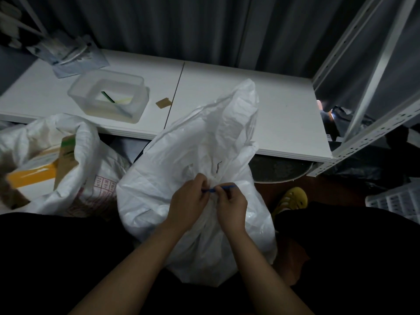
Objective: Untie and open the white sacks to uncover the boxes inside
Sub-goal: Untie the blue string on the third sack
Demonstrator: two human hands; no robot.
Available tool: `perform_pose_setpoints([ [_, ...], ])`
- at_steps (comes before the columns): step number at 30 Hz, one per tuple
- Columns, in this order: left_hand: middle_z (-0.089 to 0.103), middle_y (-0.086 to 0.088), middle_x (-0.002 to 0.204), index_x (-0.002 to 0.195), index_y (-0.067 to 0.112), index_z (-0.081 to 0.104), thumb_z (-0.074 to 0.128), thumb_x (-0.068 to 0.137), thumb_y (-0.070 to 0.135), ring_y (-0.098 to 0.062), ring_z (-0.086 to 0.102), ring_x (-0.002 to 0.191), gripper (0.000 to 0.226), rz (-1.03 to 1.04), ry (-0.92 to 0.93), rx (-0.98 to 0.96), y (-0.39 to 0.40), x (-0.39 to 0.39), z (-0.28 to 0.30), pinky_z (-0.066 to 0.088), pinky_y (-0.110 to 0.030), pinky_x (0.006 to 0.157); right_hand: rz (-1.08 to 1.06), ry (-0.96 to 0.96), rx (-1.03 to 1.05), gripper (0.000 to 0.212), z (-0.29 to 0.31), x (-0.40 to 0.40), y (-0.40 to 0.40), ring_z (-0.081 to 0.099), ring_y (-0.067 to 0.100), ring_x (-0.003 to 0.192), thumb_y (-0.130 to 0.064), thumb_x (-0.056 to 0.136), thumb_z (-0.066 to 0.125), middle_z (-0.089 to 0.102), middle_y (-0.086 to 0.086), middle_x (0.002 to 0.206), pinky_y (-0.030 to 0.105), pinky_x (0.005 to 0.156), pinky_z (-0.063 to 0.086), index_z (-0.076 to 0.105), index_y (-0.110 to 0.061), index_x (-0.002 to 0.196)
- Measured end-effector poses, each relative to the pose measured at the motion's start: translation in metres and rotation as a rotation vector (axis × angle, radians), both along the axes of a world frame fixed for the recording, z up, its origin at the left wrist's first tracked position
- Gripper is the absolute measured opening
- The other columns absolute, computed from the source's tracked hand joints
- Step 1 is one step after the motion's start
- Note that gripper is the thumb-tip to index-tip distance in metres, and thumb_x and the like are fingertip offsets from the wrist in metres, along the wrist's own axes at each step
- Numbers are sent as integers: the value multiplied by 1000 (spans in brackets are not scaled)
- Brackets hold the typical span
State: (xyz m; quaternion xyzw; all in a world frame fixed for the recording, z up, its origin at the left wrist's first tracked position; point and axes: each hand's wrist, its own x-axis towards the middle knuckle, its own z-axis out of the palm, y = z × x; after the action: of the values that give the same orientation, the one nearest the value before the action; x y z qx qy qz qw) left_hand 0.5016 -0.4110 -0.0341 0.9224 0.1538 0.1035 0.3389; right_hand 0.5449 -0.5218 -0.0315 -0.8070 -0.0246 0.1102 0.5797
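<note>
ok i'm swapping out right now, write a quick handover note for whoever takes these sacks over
Left hand: pinching the blue tie at the neck of the middle sack.
Right hand: pinching the same tie from the other side.
Middle sack: stands between the knees in front of the white table, neck gathered and tied, its contents hidden.
Left sack: already open, a brown box with yellow tape showing inside.
Done: left sack opened.
Left: work the blue tie loose, spread the middle sack's mouth, uncover its box.
</note>
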Motion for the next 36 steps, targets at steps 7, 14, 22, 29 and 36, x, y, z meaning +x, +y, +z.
perform_pose_setpoints([
  [7,59,-5,78,85,10,50,69,78,14,-22,52,77,21,-70,22,24,4,5,2,44,-37,62,-25,87,8,11,-2,3,-5,57,-9,62,-13,91,63,62,-5,70,6,59,42,66,-4,85],
  [14,50,8,70,88,16,46,65,83,16,-13,52,68,20,40,75,-140,-7,2,-5,40,-30,61,-8,127,-19,13,-7,4,-11,63,4,71,-19,89,66,68,-1,78,8,64,46,70,-6,91],
  [22,56,8,76,83,27,40,64,83,18,-6,54,66,26,169,122,-280,-14,1,-4,40,-24,61,-73,239,68,22,-11,0,-12,58,13,60,-19,90,65,65,19,72,16,56,47,69,2,83],
  [29,60,6,82,74,28,36,67,80,10,-12,56,66,36,192,81,-414,-13,5,-9,42,-26,65,-93,267,115,15,-12,-1,-12,55,2,54,-16,90,65,62,6,64,12,56,44,69,-7,79],
  [36,51,7,67,75,15,41,68,78,5,-8,48,59,29,235,99,-473,-17,10,-17,36,-10,56,-94,300,161,12,-17,-4,-15,66,9,70,-16,89,65,69,3,74,18,67,51,71,-5,86],
])
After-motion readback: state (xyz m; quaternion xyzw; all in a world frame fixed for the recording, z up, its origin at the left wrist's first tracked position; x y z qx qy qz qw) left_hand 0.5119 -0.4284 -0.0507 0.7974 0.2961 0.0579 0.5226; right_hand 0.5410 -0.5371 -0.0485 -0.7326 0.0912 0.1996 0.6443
